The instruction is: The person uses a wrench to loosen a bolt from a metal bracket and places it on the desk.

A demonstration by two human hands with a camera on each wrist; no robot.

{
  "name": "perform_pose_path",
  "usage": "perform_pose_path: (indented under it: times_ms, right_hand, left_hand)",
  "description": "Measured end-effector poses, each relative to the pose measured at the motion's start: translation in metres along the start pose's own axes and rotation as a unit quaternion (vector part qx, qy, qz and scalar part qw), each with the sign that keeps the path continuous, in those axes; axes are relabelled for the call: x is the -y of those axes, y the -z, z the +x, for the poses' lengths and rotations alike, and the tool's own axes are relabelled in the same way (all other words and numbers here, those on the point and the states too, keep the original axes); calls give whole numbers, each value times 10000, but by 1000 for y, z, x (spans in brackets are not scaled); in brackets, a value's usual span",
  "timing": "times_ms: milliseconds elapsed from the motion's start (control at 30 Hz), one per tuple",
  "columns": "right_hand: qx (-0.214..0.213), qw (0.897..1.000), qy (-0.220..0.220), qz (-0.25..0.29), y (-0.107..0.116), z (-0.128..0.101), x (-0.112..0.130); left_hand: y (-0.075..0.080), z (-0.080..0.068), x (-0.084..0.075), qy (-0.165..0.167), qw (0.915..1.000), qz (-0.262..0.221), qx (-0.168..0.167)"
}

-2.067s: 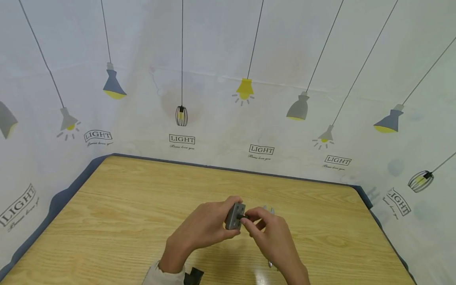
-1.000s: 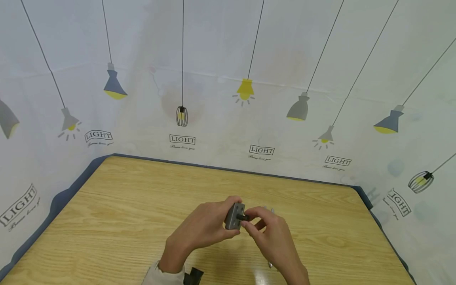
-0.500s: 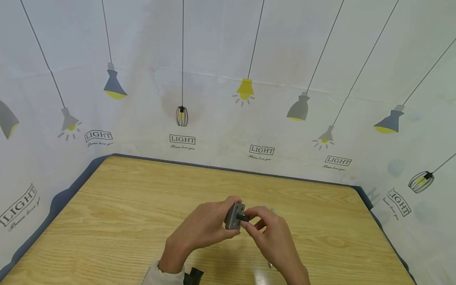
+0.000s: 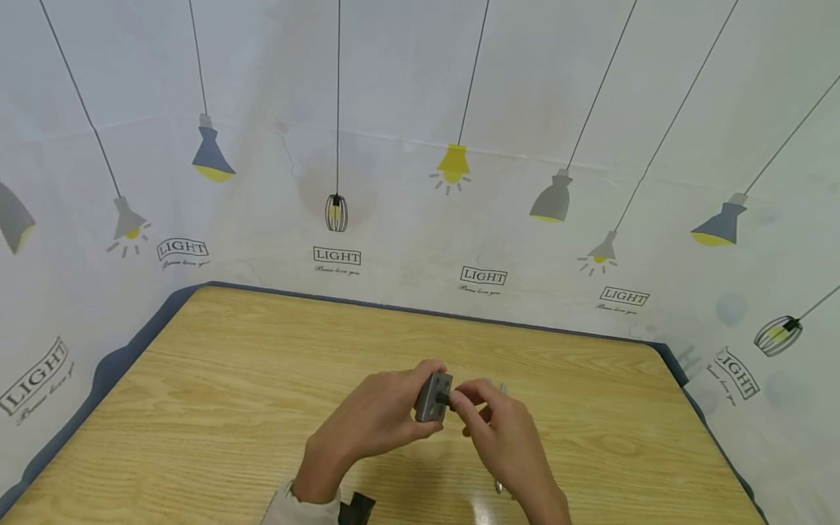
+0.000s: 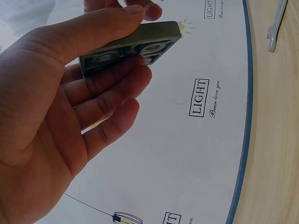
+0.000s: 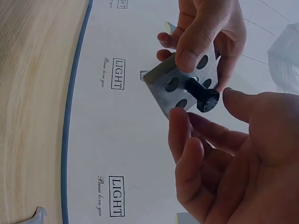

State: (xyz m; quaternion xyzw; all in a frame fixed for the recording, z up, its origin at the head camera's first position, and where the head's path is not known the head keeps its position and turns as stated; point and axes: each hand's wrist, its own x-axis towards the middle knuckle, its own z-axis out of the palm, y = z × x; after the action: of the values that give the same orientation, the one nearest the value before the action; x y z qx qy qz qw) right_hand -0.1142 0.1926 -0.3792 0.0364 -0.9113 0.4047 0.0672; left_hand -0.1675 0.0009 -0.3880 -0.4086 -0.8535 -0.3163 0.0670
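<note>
My left hand [image 4: 374, 412] grips a grey metal block [image 4: 426, 401] with several round holes, its thumb and fingers on opposite edges. In the right wrist view, a black hex bolt [image 6: 205, 97] sticks out of the middle hole of the block [image 6: 161, 91], its threads partly showing between head and face. Around the bolt head stands my right hand [image 4: 508, 434], fingers bent loosely. Its thumb tip is close beside the head, with a small gap in the right wrist view. In the left wrist view, the block's other side [image 5: 154, 46] shows recessed holes, partly covered by my left fingers.
A silver wrench [image 4: 499, 487] lies on the wooden table [image 4: 262, 350], largely hidden under my right hand. Near my left sleeve [image 4: 298, 507] is a black object [image 4: 359, 508]. White sheeting [image 4: 394, 240] printed with lamps surrounds the table's back and sides.
My right thumb and fingers have shifted about the bolt head; the thumb now covers more of it in the head view. The left hand and block stay almost still.
</note>
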Motion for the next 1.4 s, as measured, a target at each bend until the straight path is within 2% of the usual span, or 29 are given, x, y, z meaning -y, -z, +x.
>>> perform_pose_path:
  times_ms: [233,633,1400]
  right_hand:
    - [208,9992,-325,-50,0,1,-1]
    - [66,9998,-188,52,0,1,1]
    - [-34,10000,-44,12,2,0,2]
  left_hand:
    - [1,0,-2,-9,10000,8,35]
    - [1,0,-2,50,9999,-112,117]
    - [1,1,-3,39,9999,-2,130]
